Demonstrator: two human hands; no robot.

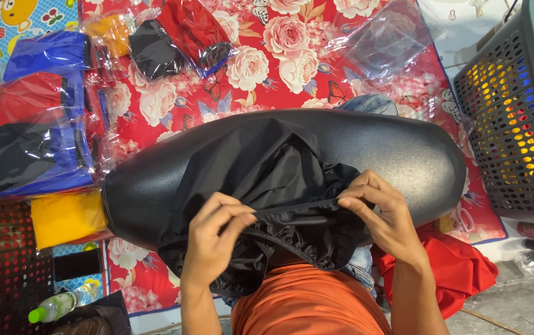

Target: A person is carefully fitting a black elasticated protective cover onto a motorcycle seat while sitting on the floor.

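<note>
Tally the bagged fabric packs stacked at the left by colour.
Blue pack: 1
Red pack: 1
Black pack: 1
Yellow pack: 1
Total: 4

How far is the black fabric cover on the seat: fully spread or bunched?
Bunched. The black cover sits gathered over the middle of the black seat; both seat ends are bare. Left hand and right hand pinch its elastic hem.

Materials, surface finish
Black seat (397,149): grained matt vinyl. Black cover (279,180): thin, faintly glossy cloth. Basket (515,124) at 3 o'clock: perforated grey plastic.
</note>
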